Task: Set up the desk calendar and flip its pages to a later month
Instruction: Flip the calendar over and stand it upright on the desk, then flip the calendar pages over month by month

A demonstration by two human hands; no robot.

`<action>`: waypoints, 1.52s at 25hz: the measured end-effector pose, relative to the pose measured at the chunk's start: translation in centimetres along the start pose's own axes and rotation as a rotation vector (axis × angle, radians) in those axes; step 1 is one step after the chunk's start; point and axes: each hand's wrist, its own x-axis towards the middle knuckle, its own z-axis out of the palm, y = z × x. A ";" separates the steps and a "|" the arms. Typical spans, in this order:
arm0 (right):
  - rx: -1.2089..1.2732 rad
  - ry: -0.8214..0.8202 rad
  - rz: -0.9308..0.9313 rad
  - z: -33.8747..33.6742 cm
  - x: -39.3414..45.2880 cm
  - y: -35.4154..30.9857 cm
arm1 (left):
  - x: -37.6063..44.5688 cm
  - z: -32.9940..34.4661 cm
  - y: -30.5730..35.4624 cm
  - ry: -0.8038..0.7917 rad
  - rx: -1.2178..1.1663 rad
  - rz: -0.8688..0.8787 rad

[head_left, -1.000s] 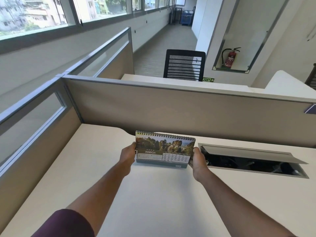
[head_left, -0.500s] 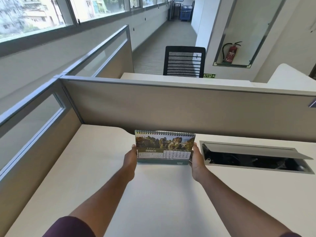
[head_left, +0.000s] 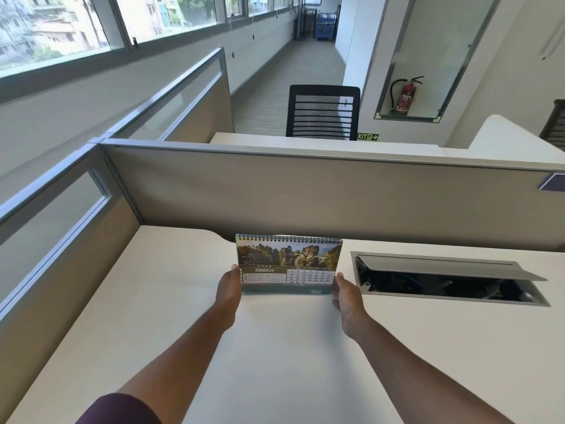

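Observation:
The desk calendar (head_left: 289,264) stands upright on the white desk (head_left: 275,347), spiral binding on top. It shows a rocky landscape photo above the MARCH page. My left hand (head_left: 228,287) rests flat against its lower left edge, thumb on the side. At the lower right edge my right hand (head_left: 345,293) has its fingertips touching the calendar. The calendar's base sits on the desk between my two hands. Its back side is hidden.
An open cable tray (head_left: 446,280) with a raised grey lid is set into the desk just right of the calendar. Beige partition walls (head_left: 305,194) close the desk at the back and left. Beyond them stands a black mesh chair (head_left: 322,113).
The calendar has come down from a tilted hold onto its base and stands straighter. My hands have slid lower along its side edges, with the fingers less wrapped around it.

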 end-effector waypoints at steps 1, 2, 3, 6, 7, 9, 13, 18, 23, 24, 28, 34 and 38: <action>-0.030 0.018 -0.009 -0.1 -0.3 0.1 | 0.0 -0.2 -0.3 0.020 0.019 0.012; -0.055 0.033 -0.018 -0.2 -0.5 0.4 | -0.2 -0.3 -0.5 0.040 0.037 0.022; -0.078 0.049 -0.026 -0.3 -0.8 0.5 | -0.4 -0.4 -0.8 0.052 0.043 0.020; -0.063 0.071 -0.033 -0.7 -1.7 1.1 | -1.0 -0.6 -1.7 0.024 0.043 0.008; -0.047 0.056 -0.036 -0.7 -2.2 1.1 | -1.4 -0.7 -1.8 0.005 0.051 0.015; -0.039 0.015 -0.051 -0.7 -2.9 1.0 | -1.9 -0.9 -1.8 -0.016 0.057 0.033; -0.102 -0.007 -0.074 -0.6 -4.3 0.7 | -3.6 -1.5 -1.6 -0.019 0.043 0.060; -0.145 0.072 -0.052 -0.7 -5.0 0.6 | -4.0 -2.5 -1.6 0.035 0.102 0.054; -0.209 0.129 -0.102 -1.3 -5.5 0.2 | -5.4 -2.8 -1.0 0.163 0.130 0.092; -0.223 0.138 -0.122 -1.4 -5.6 0.1 | -5.8 -2.9 -0.8 0.198 0.139 0.106; -0.275 0.150 -0.177 -1.8 -6.2 -0.6 | -6.6 -3.5 -0.2 0.225 0.172 0.129; -0.263 0.149 -0.159 -2.3 -7.0 -1.5 | -6.7 -4.1 0.1 0.201 0.243 0.164; -0.162 0.047 -0.059 -2.4 -8.0 -2.9 | -7.5 -4.2 1.0 0.036 0.029 0.100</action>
